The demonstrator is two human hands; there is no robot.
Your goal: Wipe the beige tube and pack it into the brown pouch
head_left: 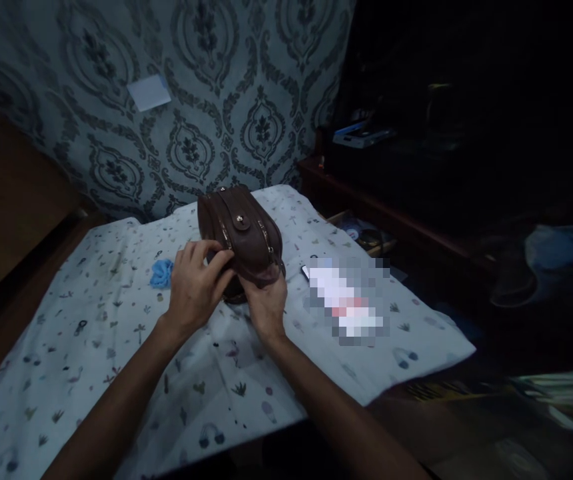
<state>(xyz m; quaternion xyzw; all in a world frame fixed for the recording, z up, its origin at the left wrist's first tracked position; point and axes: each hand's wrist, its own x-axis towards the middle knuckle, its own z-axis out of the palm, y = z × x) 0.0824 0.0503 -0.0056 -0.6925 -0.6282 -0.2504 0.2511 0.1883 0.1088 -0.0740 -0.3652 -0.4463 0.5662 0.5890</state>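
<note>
A brown leather pouch with two zips and a snap tab sits on a white patterned cloth. My left hand rests on its near left side, fingers curled against the leather near a zip. At the pouch's near right end my right hand grips it from underneath, fingers closed on the lower edge. Both forearms reach in from the bottom of the view.
A blue scrunchie lies on the cloth left of the pouch. A blurred flat item lies to the right. Patterned wallpaper rises behind, with a dark wooden shelf and clutter on the right.
</note>
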